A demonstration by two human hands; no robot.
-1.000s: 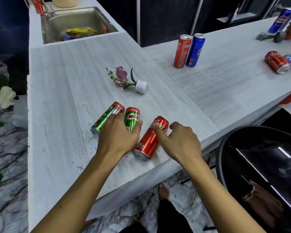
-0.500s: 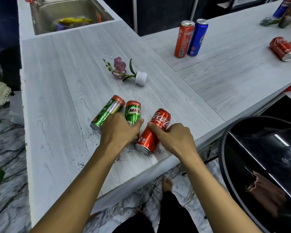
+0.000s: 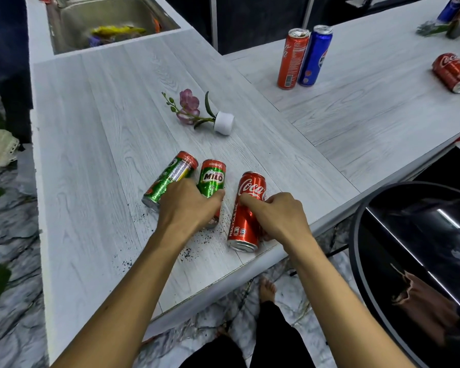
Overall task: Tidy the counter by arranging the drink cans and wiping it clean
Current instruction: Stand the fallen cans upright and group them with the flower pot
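Three cans lie on their sides near the front edge of the pale wood-grain counter [image 3: 96,134]. My left hand [image 3: 187,207] is wrapped over a green Milo can [image 3: 212,177], with a second green can [image 3: 174,173] lying just to its left. My right hand [image 3: 276,216] grips a red Coca-Cola can [image 3: 246,208] from its right side. Dark crumbs [image 3: 189,252] are scattered on the counter around these cans. Farther off, a red can [image 3: 292,58] and a blue Pepsi can [image 3: 315,55] stand upright side by side.
A small white vase with a pink flower [image 3: 223,122] lies tipped over behind the cans. A steel sink [image 3: 109,21] holding items sits at the far left. Another red can [image 3: 453,73] lies at the far right. A black round chair [image 3: 414,261] stands beside the counter.
My right hand has closed around the Coca-Cola can and turned it closer to pointing straight away from me. My left hand stays on the Milo can.
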